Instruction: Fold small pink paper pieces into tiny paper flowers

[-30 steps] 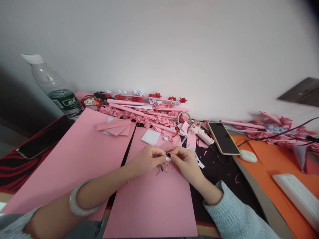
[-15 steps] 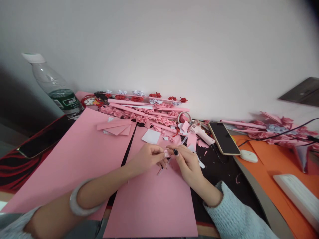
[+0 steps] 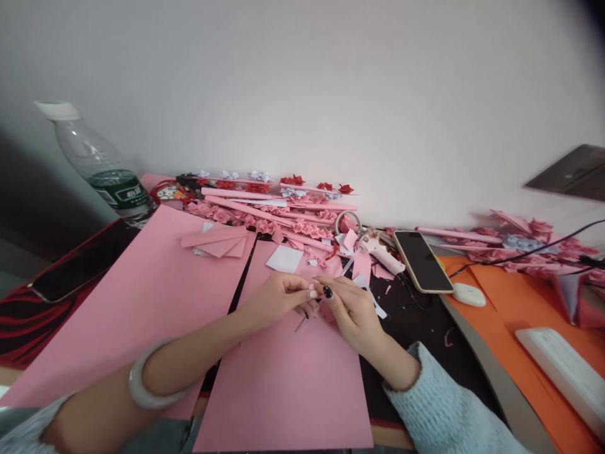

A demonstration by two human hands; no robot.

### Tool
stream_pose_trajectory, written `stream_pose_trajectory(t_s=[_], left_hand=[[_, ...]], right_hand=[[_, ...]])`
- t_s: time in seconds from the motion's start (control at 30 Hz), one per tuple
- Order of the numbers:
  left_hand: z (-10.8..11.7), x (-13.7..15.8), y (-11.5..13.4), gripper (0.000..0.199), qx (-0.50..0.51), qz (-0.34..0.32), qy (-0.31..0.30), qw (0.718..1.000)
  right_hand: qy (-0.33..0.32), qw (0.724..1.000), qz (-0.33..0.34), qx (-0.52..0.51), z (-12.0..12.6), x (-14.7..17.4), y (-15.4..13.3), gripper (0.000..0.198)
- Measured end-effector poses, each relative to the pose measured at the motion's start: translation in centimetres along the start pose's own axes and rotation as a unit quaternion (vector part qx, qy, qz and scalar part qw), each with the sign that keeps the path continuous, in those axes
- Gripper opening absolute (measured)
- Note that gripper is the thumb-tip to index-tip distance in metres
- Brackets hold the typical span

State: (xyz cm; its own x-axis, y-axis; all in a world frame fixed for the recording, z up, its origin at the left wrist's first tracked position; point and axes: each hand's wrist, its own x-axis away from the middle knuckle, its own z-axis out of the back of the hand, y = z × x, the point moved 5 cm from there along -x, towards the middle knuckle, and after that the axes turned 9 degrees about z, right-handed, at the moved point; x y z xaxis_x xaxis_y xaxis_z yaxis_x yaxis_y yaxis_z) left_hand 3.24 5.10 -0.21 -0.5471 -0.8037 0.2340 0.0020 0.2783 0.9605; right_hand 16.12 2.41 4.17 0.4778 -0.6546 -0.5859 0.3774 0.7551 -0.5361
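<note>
My left hand (image 3: 286, 296), with a pale bangle on its wrist, pinches a small piece of pink paper (image 3: 312, 287) between thumb and fingers. Meeting it from the other side, my right hand (image 3: 352, 309) has its thumb and fingertips closed on the same piece, which they mostly cover. A thin pale stick (image 3: 301, 324) pokes out below the left fingertips; I cannot tell whether it is held. Beneath both hands lies a large pink paper sheet (image 3: 283, 391). Just beyond the left hand is a white paper square (image 3: 284, 258).
Paper flowers and pink rolled tubes (image 3: 246, 208) line the wall. A glue gun (image 3: 382, 252), a tape roll (image 3: 348, 221) and a phone (image 3: 423, 261) lie behind my right hand. Folded pink papers (image 3: 217, 241) rest on another sheet; a water bottle (image 3: 106, 164) stands left.
The fingertips have shifted slightly around the small pink paper, and the right thumb sits a bit closer to the left. The whole view has moved a little.
</note>
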Motion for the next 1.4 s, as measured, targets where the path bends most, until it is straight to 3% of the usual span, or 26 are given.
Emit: stream_pose_trajectory(t_s=[0.23,0.43,0.53,0.67,0.77,0.87,0.97,1.17,1.4], left_hand=[[-0.4,0.4,0.7,0.023,-0.027,0.015,-0.010,0.999],[-0.7,0.5,0.2,0.021,-0.059,0.033,-0.034,0.997],[-0.6,0.3,-0.3,0.023,-0.081,0.035,-0.033,0.996],[-0.4,0.3,-0.1,0.015,-0.141,0.010,-0.020,0.990],[-0.1,0.4,0.7,0.008,-0.204,-0.025,0.031,0.978],[0.2,0.6,1.6,0.010,-0.255,-0.060,0.088,0.961],[0.5,0.8,2.1,0.015,-0.244,-0.080,0.123,0.959],[0.7,0.8,2.3,0.016,-0.194,-0.087,0.123,0.969],[0.6,0.9,2.3,0.013,-0.239,-0.085,0.136,0.958]], right_hand=[[0.008,0.997,-0.067,0.040,0.0,0.3,0.9,0.016],[-0.104,0.992,-0.073,0.016,-1.3,0.4,1.5,0.021],[-0.123,0.990,-0.066,-0.003,-1.4,0.2,1.5,0.025],[-0.122,0.991,-0.059,0.010,-1.3,0.1,1.5,0.025],[-0.116,0.991,-0.070,0.018,-1.3,0.2,1.8,0.024],[-0.072,0.992,-0.102,0.022,-0.9,0.4,2.4,0.018],[-0.025,0.990,-0.132,0.031,-0.4,0.6,2.7,0.011],[-0.047,0.988,-0.150,-0.005,-0.9,0.9,2.7,0.009],[-0.038,0.981,-0.177,-0.073,-1.3,1.1,2.9,0.010]])
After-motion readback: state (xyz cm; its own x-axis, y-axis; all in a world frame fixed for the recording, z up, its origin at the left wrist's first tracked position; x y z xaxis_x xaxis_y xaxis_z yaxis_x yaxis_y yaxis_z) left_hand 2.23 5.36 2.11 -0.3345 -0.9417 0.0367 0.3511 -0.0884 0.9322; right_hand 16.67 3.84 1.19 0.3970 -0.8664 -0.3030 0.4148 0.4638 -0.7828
